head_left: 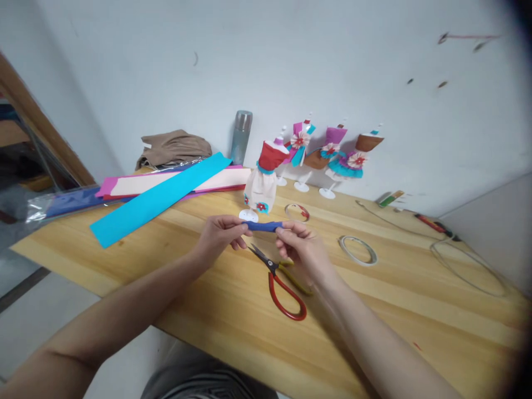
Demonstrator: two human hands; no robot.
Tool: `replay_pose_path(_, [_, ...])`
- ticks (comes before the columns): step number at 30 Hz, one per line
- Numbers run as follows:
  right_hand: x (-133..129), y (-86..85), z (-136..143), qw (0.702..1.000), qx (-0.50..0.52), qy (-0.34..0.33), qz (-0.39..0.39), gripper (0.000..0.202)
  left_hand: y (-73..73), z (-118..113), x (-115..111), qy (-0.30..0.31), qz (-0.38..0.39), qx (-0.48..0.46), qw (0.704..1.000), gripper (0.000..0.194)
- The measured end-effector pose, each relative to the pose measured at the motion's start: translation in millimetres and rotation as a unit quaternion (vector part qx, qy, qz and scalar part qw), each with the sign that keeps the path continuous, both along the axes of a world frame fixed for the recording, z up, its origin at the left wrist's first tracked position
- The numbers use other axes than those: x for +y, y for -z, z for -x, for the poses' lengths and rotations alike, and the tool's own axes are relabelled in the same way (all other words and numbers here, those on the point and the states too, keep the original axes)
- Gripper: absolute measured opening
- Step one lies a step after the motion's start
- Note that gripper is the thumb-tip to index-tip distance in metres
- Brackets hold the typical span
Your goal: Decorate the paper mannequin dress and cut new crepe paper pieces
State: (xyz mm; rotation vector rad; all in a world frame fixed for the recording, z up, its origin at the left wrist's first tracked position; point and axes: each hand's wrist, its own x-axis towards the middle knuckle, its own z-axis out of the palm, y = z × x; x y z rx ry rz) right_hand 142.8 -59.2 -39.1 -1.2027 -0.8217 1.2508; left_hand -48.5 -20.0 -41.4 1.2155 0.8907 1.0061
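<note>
A short strip of dark blue crepe paper [262, 226] is stretched level above the table. My left hand [224, 231] pinches its left end, and the right end is gripped between thumb and fingers of my right hand [300, 244]. Beneath them lie scissors [272, 267] with one red and one yellow handle, the blades pointing away to the left. Just behind the strip stands a small dress form [266, 172] wearing a red top and a pale skirt with flowers; its white round base is partly hidden by my left hand.
Several more dressed forms [331, 149] line the wall. Crepe paper sheets [162, 199], a brown cloth [178, 147] and a flask [241, 136] are at the back left. Tape rolls [357, 250], a box cutter [430, 223] and a cable [465, 266] lie to the right on the wooden table [374, 310].
</note>
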Motion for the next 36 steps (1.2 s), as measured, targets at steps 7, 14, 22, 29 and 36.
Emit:
replay_pose_path(7, [0, 4.4, 5, 0.996, 0.075, -0.002, -0.046, 0.039, 2.6, -1, -1, -0.005, 0.024, -0.056, 0.998, 0.034])
replay_pose_path(14, [1, 11.4, 5, 0.997, 0.041, -0.001, -0.072, 0.038, 3.3, -2, -2, -0.014, 0.049, -0.086, 0.995, 0.037])
replay_pose_path(22, [-3, 13.1, 10, 0.991, -0.058, 0.027, -0.120, 0.030, 1.9, -5, -5, -0.057, 0.064, -0.104, 0.991, 0.039])
replay_pose_path(29, [-4, 17.7, 9, 0.984, -0.093, 0.062, -0.138, 0.024, 1.5, -5, -9, -0.062, 0.045, -0.103, 0.992, 0.037])
replay_pose_path(36, [-3, 18.9, 9, 0.985, -0.072, 0.067, -0.142, 0.020, 1.5, -5, -8, -0.053, 0.034, -0.113, 0.992, 0.026])
